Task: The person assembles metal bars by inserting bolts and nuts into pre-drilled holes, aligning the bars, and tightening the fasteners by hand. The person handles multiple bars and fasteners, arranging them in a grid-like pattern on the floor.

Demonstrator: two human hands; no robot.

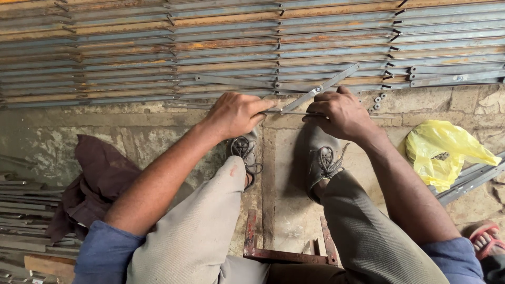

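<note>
**Both hands on a hinged flat bar at the edge of the strip stack**

Head view: I look straight down past my knees. My left hand [238, 114] is curled almost closed, fingers pinching the near end of a thin flat bar [315, 90], which lies on the floor just in front of my shoes [322, 158]. My right hand [342, 113] is closed over the same bar a little further along, knuckles up, thumb side pressing down. The bar runs up and to the right from my hands, crossing onto the stack of strips [210, 47], and a rivet shows near its middle where a second piece seems to pivot; I cannot tell how the two pieces join under my fingers.

To do this well, I judge both hands should stay low and close to the joint, keep the bar flat against the floor so it does not spring, and keep fingertips clear of the scissoring edges.

The floor [284, 210] is rough, stained stone, cracked between slabs. The long strips are grey and rusty, laid side by side across the whole top of the view, with small bolts standing along them. A few washers [377, 99] lie near my right hand. A yellow bag [447, 152] sits to the right, a dark cloth [100, 179] to the left, and a rusty frame [286, 255] lies between my legs. Another person's sandalled foot [486, 239] shows at the lower right.
</note>
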